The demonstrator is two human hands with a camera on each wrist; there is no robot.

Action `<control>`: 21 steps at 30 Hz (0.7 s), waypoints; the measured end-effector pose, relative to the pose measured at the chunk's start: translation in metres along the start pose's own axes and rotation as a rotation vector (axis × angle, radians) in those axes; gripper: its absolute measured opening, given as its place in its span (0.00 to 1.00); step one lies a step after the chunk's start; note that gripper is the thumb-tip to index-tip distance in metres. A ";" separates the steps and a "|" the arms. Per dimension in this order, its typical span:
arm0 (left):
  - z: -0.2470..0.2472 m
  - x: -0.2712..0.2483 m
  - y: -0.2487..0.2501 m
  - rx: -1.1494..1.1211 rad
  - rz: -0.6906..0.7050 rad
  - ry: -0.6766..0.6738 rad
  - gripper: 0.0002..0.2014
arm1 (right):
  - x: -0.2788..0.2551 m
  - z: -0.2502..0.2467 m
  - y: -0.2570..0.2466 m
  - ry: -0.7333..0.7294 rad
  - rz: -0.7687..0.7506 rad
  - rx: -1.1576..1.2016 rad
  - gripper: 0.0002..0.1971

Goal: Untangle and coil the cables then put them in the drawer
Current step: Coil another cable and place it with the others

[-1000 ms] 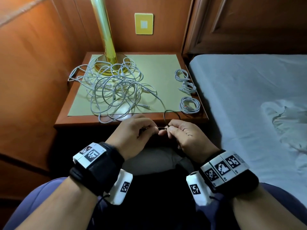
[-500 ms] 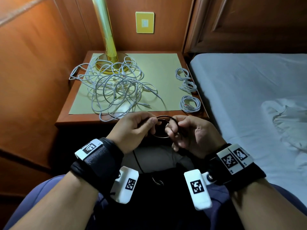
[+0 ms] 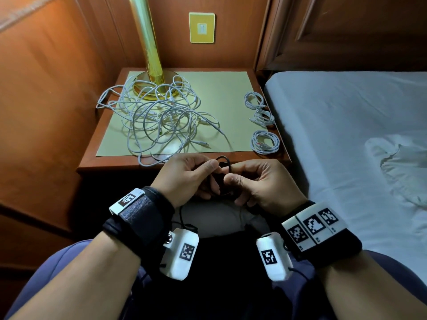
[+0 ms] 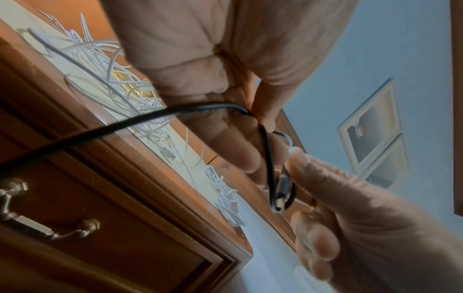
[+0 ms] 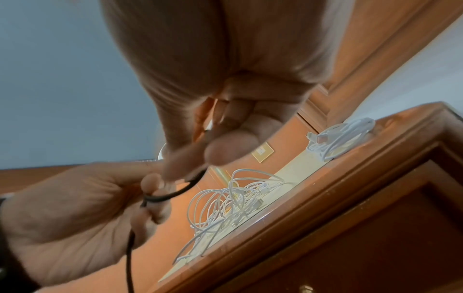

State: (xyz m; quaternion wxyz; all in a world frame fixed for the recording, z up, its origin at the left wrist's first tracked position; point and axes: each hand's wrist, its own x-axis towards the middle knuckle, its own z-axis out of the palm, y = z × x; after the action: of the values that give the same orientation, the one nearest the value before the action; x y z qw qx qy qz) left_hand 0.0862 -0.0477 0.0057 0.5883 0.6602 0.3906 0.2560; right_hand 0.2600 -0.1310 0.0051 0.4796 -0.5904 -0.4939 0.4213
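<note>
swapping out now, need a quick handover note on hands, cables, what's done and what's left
Left hand and right hand both pinch the black cable, winding it into a loop in front of the nightstand.
White tangle lies by the lamp base, unsorted.
Three white coils sit on the right edge.
Drawer is shut.
Left: finish the black cable, untangle the rest, stow everything.

The scene is being viewed from above by the head camera, facing forward and down, with the desk (image 3: 235, 93) in the upper middle of the frame. The same desk edge (image 4: 140, 158) is being looked up at from very near by the left wrist camera, and likewise (image 5: 313, 198) by the right wrist camera, at lower right.
</note>
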 end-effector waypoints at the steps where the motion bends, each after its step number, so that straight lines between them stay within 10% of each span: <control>1: 0.001 -0.001 0.001 -0.020 -0.020 -0.006 0.14 | 0.001 0.000 0.003 0.037 -0.044 -0.068 0.08; 21: 0.015 0.002 0.006 -0.057 -0.095 -0.054 0.13 | 0.008 0.010 0.021 0.354 -0.157 -0.561 0.10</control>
State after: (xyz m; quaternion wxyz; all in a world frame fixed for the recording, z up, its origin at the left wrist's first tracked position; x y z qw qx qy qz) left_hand 0.1004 -0.0550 0.0087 0.6286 0.6306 0.3980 0.2209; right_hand 0.2552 -0.1222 -0.0175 0.4079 -0.7234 -0.5436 0.1219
